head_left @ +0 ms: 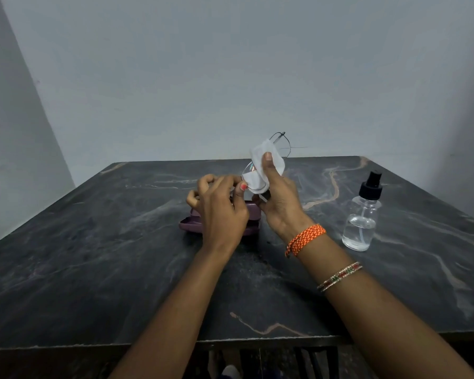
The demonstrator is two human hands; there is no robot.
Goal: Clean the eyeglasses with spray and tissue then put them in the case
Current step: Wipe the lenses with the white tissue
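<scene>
Eyeglasses (281, 144): thin dark wire frame, held in the air above the far middle of the tabletop (93, 269), tilted, one lens up and away, the other low beside the left thumb.

Head view, sole view.

- Left hand (219, 209): fingertips pinched together on the lower rim of the frame; grip small, on wire alone.
- Right hand (278, 198): closed on the tissue (260, 160), thumb pressing it onto a lens; fingers behind the lens hidden, so backing contact uncertain.
- Tissue: white, folded over the middle of the frame, covering most of one lens and the bridge.
- Case (251, 207): purple, on the tabletop directly beneath both hands, mostly hidden by the left hand; seemingly open, not certain.
- Spray bottle (363, 214): clear, black pump top, upright, partly full, well apart to the right, near the right forearm.

Risks, as judged:
- Frame bent or lens pushed out of its rim: cause, thumb pressure against a thin wire frame held only at one edge.
- Drop onto case or hard tabletop: cause, slip of the slight left pinch during rubbing.
- Smears or lint left on the lens: cause, damp tissue bunched instead of flat.
- Lens scratched: cause, grit caught under the tissue.
- Bottle toppled: cause, right forearm swinging outward on setting the tissue down.
- Temple arm caught on the case lid: cause, stowing before folding.
</scene>
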